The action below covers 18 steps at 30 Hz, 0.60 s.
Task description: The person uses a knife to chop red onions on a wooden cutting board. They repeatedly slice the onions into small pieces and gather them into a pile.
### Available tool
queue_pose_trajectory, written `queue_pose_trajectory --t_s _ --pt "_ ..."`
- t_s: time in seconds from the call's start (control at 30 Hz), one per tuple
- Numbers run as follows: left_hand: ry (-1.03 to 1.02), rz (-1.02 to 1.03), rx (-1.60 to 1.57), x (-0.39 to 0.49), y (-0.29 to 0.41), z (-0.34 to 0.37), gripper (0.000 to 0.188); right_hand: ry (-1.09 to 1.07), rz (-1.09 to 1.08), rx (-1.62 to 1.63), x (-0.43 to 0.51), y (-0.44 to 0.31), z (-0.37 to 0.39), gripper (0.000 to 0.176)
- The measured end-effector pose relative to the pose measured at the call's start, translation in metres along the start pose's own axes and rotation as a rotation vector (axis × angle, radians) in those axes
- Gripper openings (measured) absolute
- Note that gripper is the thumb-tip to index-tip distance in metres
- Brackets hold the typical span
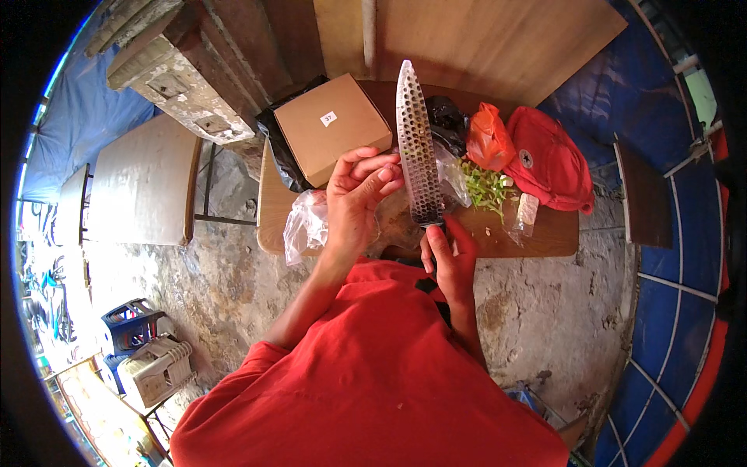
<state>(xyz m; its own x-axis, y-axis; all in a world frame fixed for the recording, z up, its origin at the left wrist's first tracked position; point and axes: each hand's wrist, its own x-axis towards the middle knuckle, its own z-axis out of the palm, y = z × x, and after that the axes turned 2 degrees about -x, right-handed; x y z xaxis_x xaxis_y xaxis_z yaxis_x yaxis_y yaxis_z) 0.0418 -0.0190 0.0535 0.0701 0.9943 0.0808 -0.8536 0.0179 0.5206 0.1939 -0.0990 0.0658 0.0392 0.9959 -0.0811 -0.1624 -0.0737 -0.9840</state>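
Note:
My right hand (450, 250) grips the dark handle of a kitchen knife (419, 146), whose blade is held upright with its tip pointing away from me. Rows of dark dimples cover the blade, and small green bits cling to it. Left of the blade is my left hand (363, 190), palm turned up, with fingers bent and thumb drawn towards them. Whether something small sits between those fingertips I cannot tell. Chopped green vegetable pieces (485, 185) lie on the wooden table (543, 236) beyond my right hand. A clear plastic bag (452, 175) is partly hidden behind the blade.
A cardboard box (335, 125) rests on black plastic at the table's left. Another clear bag (306, 225) hangs over the front edge. Behind the greens are an orange plastic bag (489, 137), a black bag (446, 119) and a red bag (548, 157). Plastic stools (154, 368) stand lower left.

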Motion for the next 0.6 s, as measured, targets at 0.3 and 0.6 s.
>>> queue_pose_trajectory --t_s 0.3,0.6 --pt "0.041 -0.04 -0.025 -0.0025 -0.0085 0.0067 0.03 0.024 0.033 -0.032 0.0024 0.0033 0.0056 0.013" --pt "0.032 -0.045 -0.008 -0.0031 -0.0076 0.0038 0.03 0.056 0.025 -0.018 0.0009 0.0007 0.0106 0.014"
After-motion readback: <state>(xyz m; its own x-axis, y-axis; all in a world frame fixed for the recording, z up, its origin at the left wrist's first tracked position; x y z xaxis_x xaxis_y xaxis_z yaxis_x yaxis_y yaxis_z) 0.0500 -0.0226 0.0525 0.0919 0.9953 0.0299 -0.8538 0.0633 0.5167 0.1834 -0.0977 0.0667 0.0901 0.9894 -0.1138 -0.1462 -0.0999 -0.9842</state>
